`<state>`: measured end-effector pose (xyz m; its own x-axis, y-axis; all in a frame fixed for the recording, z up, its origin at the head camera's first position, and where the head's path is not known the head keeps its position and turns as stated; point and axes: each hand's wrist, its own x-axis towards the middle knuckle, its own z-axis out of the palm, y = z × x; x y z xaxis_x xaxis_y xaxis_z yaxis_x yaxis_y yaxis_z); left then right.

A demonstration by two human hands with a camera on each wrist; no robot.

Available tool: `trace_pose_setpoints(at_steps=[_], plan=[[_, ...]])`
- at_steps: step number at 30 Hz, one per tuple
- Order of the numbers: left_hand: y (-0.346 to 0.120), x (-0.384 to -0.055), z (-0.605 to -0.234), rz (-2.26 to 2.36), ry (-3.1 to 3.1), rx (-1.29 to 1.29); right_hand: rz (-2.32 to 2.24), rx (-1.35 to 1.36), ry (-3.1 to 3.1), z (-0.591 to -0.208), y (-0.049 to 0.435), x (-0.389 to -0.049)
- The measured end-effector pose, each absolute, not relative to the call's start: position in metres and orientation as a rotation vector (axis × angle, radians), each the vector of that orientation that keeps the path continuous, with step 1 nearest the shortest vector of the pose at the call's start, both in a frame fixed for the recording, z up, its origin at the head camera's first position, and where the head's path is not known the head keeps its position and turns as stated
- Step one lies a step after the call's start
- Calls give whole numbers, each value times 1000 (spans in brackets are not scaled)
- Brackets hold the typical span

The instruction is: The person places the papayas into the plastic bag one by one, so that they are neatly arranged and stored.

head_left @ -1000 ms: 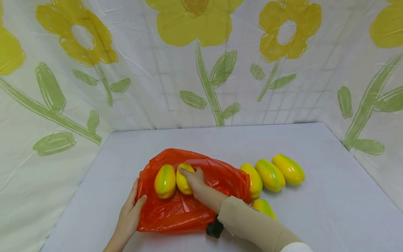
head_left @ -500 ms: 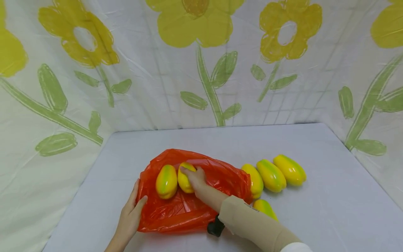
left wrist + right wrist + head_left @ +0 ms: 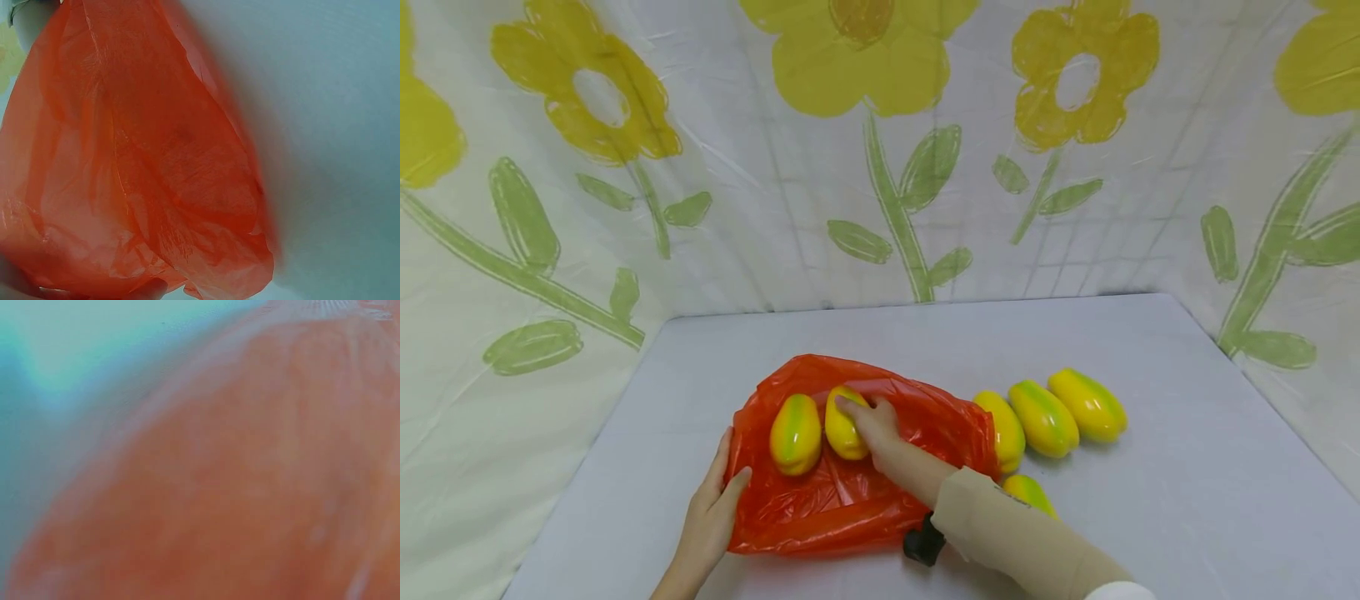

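A red plastic bag (image 3: pixel 820 504) lies spread on the table with its mouth facing me. My left hand (image 3: pixel 707 508) grips its left edge, thumb inside and fingers outside. In the left wrist view, the red bag (image 3: pixel 144 156) covers most of the picture. Inside the bag, one glossy yellow papaya (image 3: pixel 795 433) with a green stripe sits apart from my hands. Just right of it, my right hand (image 3: pixel 880 429) holds a second papaya (image 3: pixel 844 433), thumb on its top; the other fingers are mostly hidden. Blurred red bag plastic (image 3: pixel 250 475) fills the right wrist view.
Three papayas stand in a slanting row right of the bag: a near one (image 3: pixel 1003 433), a middle one (image 3: pixel 1045 418) and a far one (image 3: pixel 1087 404). Another papaya (image 3: pixel 1030 493) is partly behind my right sleeve (image 3: pixel 1015 525). A flowered curtain (image 3: pixel 737 208) hangs behind the white table (image 3: pixel 1187 467).
My right hand has shifted slightly to the right, showing a little more of the papaya under its thumb. The left hand and the bag keep their places.
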<state>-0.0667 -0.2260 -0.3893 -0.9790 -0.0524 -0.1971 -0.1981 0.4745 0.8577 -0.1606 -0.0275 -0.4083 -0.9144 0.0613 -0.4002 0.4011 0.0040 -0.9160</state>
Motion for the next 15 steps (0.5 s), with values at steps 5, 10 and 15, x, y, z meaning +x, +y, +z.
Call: trace_pose_setpoints(at_steps=[5, 10, 15], plan=[[-226, -66, -390, 1531, 2576, -213, -2006, 485, 2043, -406, -20, -158], [-226, -65, -390, 1538, 2587, -195, -1997, 489, 2029, -403, -8, -155], [-227, -65, -390, 1525, 2596, -186, -1973, 470, 2002, -398, 5, -148]])
